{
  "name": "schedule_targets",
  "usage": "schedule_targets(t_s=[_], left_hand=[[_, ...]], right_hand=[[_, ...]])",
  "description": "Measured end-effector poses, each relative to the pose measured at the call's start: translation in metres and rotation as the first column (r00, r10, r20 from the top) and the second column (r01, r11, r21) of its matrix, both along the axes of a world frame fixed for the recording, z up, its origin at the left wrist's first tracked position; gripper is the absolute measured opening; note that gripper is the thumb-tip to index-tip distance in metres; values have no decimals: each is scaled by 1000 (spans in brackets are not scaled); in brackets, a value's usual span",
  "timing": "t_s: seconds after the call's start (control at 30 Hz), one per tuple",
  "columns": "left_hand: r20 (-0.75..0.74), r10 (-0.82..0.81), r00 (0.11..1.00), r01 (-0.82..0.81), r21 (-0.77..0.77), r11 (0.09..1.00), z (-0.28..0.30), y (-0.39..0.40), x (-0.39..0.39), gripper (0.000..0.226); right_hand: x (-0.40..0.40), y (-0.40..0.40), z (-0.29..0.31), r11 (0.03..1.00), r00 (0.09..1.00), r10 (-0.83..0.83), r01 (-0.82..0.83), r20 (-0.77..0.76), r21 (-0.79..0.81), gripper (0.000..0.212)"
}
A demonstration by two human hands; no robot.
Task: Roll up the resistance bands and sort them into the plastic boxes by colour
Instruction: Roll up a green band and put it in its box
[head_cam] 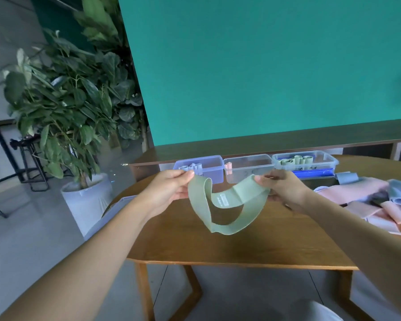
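A pale green resistance band (227,205) hangs slack in a loop above the wooden table (218,246). My left hand (169,188) pinches its left end and my right hand (280,186) grips its right end. Behind them stand three clear plastic boxes in a row: the left box (208,167) holds rolled light-blue bands, the middle box (250,170) holds one pink roll at its left wall, and the right box (322,162) holds rolled green bands.
A heap of unrolled pink and light-blue bands (375,202) lies on the table's right side. A blue lid (313,173) lies in front of the right box. A potted plant (63,117) stands on the floor to the left, a teal wall behind.
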State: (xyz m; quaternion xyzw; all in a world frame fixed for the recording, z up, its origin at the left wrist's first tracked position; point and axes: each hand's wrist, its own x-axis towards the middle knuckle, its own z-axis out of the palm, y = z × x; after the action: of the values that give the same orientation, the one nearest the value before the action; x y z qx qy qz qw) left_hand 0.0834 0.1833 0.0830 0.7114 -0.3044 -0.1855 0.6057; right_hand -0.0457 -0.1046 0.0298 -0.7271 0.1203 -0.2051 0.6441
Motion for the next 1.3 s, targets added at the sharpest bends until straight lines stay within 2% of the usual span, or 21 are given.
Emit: schedule_targets(t_s=[0.07,0.13,0.2,0.3,0.4,0.57,0.7,0.83,0.9,1.0,1.1,1.17,1.23,1.3], left_hand=[[1,-19,1000,19,-55,998,13,-12,-15,31],[9,-45,999,46,-100,994,25,-23,-29,28],[10,-57,998,58,-146,988,35,-31,-41,24],[-4,-87,996,84,-195,977,45,-39,-54,31],[-13,-89,996,85,-206,975,53,-42,-60,45],[-31,-89,996,79,-233,969,61,-38,-64,56],[-49,-45,998,29,-288,957,64,-34,-66,59],[-30,15,999,-23,-277,961,70,-29,-69,44],[-9,48,999,-48,-250,967,73,-29,-68,37],[-8,172,985,-170,-197,965,75,-30,-65,43],[124,241,962,-228,-112,967,76,-30,-64,37],[154,219,963,-207,-92,974,76,-29,-66,30],[257,242,936,-239,-41,970,76,-28,-68,23],[389,310,867,-321,-38,946,77,-26,-70,18]], right_hand=[[1,7,6,994,997,-72,70,-26,-89,21],[0,16,15,940,985,-167,144,-48,-308,31],[-6,27,28,869,972,-232,221,31,-442,42],[-18,50,46,902,941,-224,299,255,-311,45],[-32,76,58,931,919,-182,275,349,-239,46],[-48,101,62,954,958,16,70,285,-290,40],[-49,103,60,960,970,87,-21,229,-278,31],[-54,106,67,951,947,171,-86,272,-298,65],[-52,106,69,912,937,208,-82,281,-402,57],[-50,107,73,832,941,111,88,320,-548,30],[-51,108,83,730,901,65,251,430,-636,17],[-49,106,90,670,882,49,320,470,-670,12],[-45,103,96,667,900,2,324,437,-671,8],[-43,102,102,680,925,-48,306,376,-667,6]])
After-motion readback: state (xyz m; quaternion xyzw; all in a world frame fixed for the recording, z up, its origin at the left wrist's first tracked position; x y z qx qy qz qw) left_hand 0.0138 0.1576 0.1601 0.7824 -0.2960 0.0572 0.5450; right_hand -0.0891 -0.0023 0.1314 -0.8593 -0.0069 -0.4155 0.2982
